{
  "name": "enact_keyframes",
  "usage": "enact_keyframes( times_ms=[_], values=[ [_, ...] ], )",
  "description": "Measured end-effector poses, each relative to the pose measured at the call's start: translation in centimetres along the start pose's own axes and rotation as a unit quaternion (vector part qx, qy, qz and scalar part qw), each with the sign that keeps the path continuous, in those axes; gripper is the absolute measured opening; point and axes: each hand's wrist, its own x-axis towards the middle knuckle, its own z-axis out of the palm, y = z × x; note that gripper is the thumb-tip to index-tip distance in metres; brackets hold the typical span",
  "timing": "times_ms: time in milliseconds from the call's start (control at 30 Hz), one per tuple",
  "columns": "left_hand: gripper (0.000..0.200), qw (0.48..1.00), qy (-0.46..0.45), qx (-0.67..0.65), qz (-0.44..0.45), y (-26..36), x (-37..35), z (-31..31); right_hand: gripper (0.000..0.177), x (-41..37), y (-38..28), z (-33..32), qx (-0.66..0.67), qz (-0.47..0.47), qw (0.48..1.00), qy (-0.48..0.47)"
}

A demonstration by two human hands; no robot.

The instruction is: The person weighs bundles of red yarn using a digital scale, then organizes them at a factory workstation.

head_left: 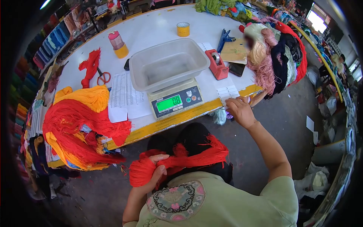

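My left hand (pixel 155 171) is wrapped around a skein of red yarn (pixel 196 158), which lies across my lap with its loose end stretching right. At the table's front edge, my right hand (pixel 241 110) has its fingers curled on the near end of a sheet of paper labels (pixel 227 92). Just left of that hand stands a digital scale (pixel 176 102), its green display reading 0.8. A grey plastic tub (pixel 170 81) sits on the scale with no yarn inside. Behind the labels is a red tape dispenser (pixel 218 67).
Red and orange yarn (pixel 81 121) drapes over the front left edge, beside a printed list (pixel 126 94). Scissors (pixel 103 77), a pink-capped bottle (pixel 118 44) and a tape roll (pixel 183 29) lie farther back. Mixed skeins (pixel 280 53) heap on the right.
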Motion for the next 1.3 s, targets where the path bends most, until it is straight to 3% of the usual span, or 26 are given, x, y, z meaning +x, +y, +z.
enact_keyframes(
  times_ms=[200, 300, 333, 367, 400, 433, 500, 533, 600, 667, 767, 800, 900, 933, 1000, 1133, 1233, 1267, 1300],
  values=[
    [0.034, 0.998, 0.006, -0.026, 0.049, -0.3, 0.9, 0.4, 0.024, -0.6, -1.1, -1.1, 0.005, 0.025, 0.998, 0.064],
    [0.039, 0.997, 0.041, -0.023, 0.065, -0.2, 1.4, 0.2, 0.021, 0.6, -5.7, -2.6, 0.075, 0.143, 0.979, 0.127],
    [0.042, 0.997, 0.049, 0.003, 0.062, 0.3, 1.8, 0.4, 0.021, 1.5, -7.9, -3.2, 0.224, 0.212, 0.947, 0.089],
    [0.045, 0.995, 0.045, 0.046, 0.075, 1.3, 2.1, 0.7, 0.02, 2.4, -10.5, -4.3, 0.436, 0.244, 0.866, 0.024],
    [0.05, 0.969, 0.038, 0.211, 0.122, 2.2, 2.4, 0.6, 0.019, 3.4, -13.0, -5.8, 0.62, 0.268, 0.736, -0.046],
    [0.061, 0.983, -0.01, 0.123, 0.138, 1.4, 2.9, 1.0, 0.018, 4.2, -15.1, -6.5, 0.765, 0.284, 0.567, -0.111],
    [0.067, 0.977, -0.048, 0.095, 0.185, 1.9, 3.4, 1.7, 0.017, 5.5, -18.3, -6.7, 0.793, 0.199, 0.555, -0.157],
    [0.068, 0.984, -0.04, 0.065, 0.159, 1.8, 3.3, 2.0, 0.017, 6.0, -19.3, -6.3, 0.82, 0.205, 0.505, -0.175],
    [0.069, 0.994, -0.024, 0.003, 0.108, 1.5, 2.8, 2.0, 0.017, 6.4, -20.2, -4.4, 0.763, 0.15, 0.61, -0.153],
    [0.068, 0.992, -0.008, 0.036, 0.118, 1.6, 2.2, 1.4, 0.02, 6.9, -20.6, -3.4, 0.685, 0.055, 0.712, -0.141],
    [0.066, 0.984, 0.039, 0.108, 0.136, 2.1, 1.2, 0.8, 0.028, 7.5, -21.9, -4.5, 0.809, 0.124, 0.529, -0.224],
    [0.064, 0.972, 0.065, 0.16, 0.159, 2.1, 1.0, 0.8, 0.031, 7.8, -21.5, -5.8, 0.789, 0.119, 0.535, -0.279],
    [0.057, 0.888, 0.162, 0.355, 0.243, 1.3, 0.7, 0.9, 0.029, 7.1, -21.6, -5.3, 0.701, 0.056, 0.668, -0.243],
    [0.052, 0.869, 0.141, 0.39, 0.27, 1.3, 1.0, 0.7, 0.029, 7.2, -21.9, -6.1, 0.696, 0.076, 0.678, -0.221],
    [0.04, 0.881, 0.116, 0.337, 0.312, -1.1, 2.0, 0.4, 0.03, 7.2, -21.6, -7.1, 0.653, 0.082, 0.721, -0.215],
    [0.015, 0.854, 0.11, 0.452, 0.234, 1.1, 0.5, 1.2, 0.033, 6.7, -21.3, -8.3, 0.607, 0.048, 0.77, -0.188],
    [0.01, 0.892, 0.104, 0.361, 0.25, 2.4, -0.4, 1.8, 0.028, 6.3, -20.9, -8.4, 0.614, -0.059, 0.771, -0.159],
    [0.02, 0.858, 0.108, 0.393, 0.313, 1.5, 0.0, 1.5, 0.026, 6.2, -20.8, -8.4, 0.618, -0.103, 0.765, -0.147],
    [0.023, 0.945, 0.037, 0.254, 0.203, 1.5, -0.3, 1.5, 0.024, 6.2, -20.7, -8.6, 0.618, -0.129, 0.762, -0.142]
  ],
)
